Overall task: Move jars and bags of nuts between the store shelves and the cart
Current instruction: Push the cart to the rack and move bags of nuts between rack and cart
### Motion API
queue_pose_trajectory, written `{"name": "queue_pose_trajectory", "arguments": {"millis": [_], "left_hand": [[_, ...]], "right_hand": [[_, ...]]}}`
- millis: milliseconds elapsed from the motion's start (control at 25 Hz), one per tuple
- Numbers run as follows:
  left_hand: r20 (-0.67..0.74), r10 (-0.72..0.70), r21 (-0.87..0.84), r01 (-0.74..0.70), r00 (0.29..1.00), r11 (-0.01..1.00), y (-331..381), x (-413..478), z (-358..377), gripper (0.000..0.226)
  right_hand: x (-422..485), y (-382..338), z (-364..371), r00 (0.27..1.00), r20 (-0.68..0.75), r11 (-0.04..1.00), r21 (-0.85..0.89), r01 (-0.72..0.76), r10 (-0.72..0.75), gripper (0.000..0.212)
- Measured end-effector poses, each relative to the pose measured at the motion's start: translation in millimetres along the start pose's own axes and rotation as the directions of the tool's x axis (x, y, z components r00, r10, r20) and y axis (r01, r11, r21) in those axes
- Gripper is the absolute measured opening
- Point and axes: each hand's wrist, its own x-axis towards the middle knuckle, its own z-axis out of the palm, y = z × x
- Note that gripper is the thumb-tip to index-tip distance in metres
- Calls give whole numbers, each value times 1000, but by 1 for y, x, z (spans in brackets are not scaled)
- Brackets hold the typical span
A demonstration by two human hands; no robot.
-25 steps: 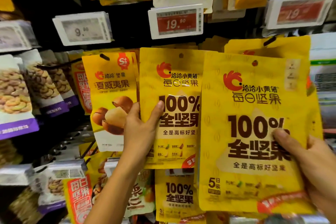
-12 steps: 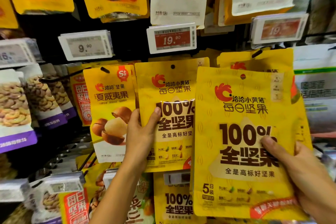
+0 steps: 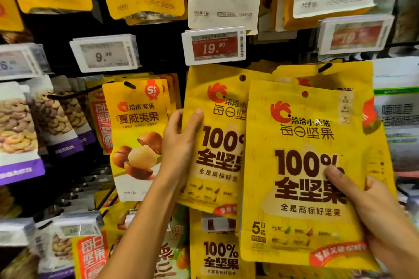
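Two yellow bags of mixed nuts marked "100%" are in front of the hanging shelf. My right hand (image 3: 374,215) grips the nearer bag (image 3: 303,179) at its right edge, thumb on its front. This bag is off the hooks and overlaps the one behind. My left hand (image 3: 179,142) grips the left edge of the other yellow bag (image 3: 215,142), thumb across its front, fingers behind it. That bag's hole sits just below the red price tag (image 3: 214,46); whether it hangs on a hook I cannot tell.
A macadamia bag (image 3: 136,138) hangs left of my left hand. Cashew bags with purple bands (image 3: 20,133) hang further left. More yellow and white bags hang above and below. A white and green pack (image 3: 396,115) hangs at the right.
Both bags sit lower in the view and closer together, as my head tilted up. My left thumb has shifted across the front of its bag. The right bag overlaps the left one more.
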Motion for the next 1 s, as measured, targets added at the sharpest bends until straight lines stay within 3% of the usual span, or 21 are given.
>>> {"name": "queue_pose_trajectory", "arguments": {"millis": [80, 200, 400, 600, 880, 1000], "left_hand": [[-8, 35, -20, -35, 999, 999, 1, -3, 2, 19], [-77, 55, -39, -58, 996, 998, 3, -2, -1, 9], [-227, 84, 37, -78, 970, 996, -6, 3, -5, 13], [-349, -46, -74, 22, 936, 997, -16, 4, 5, 23], [-428, 11, -24, -24, 904, 999, -7, 13, 14, 30], [-429, -8, 0, 9, 903, 1000, -13, 13, 13, 30]], "right_hand": [[1, -2, 5, 999, 34, 1000, -20, -6, 6, 74], [2, -6, 10, 1000, 27, 999, -43, 5, -4, 101], [2, -8, 13, 998, 49, 996, -83, 29, -25, 107], [1, -11, 16, 998, 58, 996, -93, 18, -13, 102], [1, -13, 15, 1000, 28, 999, -38, 8, -7, 68], [0, -13, 16, 1000, 12, 999, -36, 11, -10, 78]]}}
